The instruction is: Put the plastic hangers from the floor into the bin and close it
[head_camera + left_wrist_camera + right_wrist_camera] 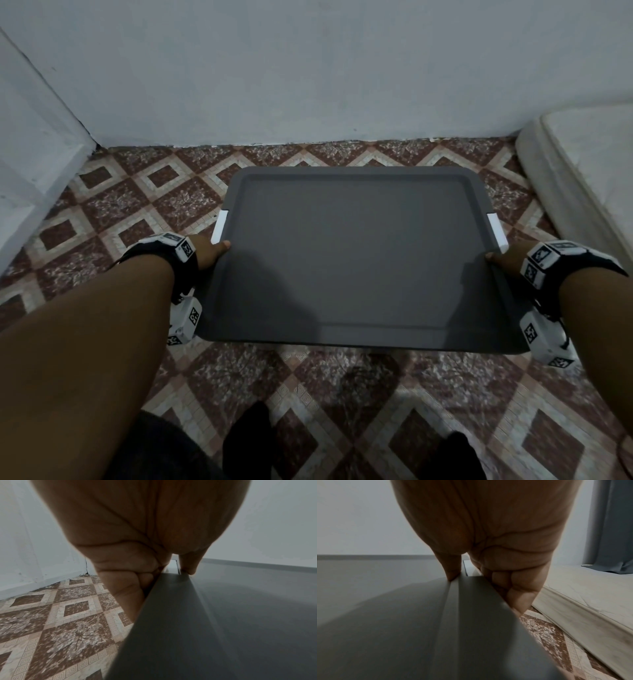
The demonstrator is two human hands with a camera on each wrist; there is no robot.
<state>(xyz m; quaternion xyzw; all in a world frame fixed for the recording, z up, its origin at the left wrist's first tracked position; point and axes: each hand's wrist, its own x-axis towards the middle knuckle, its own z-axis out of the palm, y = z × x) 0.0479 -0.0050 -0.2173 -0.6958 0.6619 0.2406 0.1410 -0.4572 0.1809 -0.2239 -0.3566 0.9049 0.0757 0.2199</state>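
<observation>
Overhead, a patterned tile floor [164, 205] is seen running to a pale wall [308, 68] at 12 o'clock, with a white mattress [582, 164] along the 3 o'clock side. At centre, the grey bin lid [356, 253] is held level and square, presumably so it drops evenly onto the bin, which is hidden beneath it. No plastic hangers are seen on the floor; judged to be inside already, though this cannot be confirmed. White latches [220, 230] are noted at 9 and 3 o'clock, not yet pressed down. The left hand [209, 255] grips the lid's 9 o'clock edge, thumb on top, fingers curled under. The right hand [503, 262] is clamped likewise at 3 o'clock. Symmetric grips are judged to keep the lid from tilting.
</observation>
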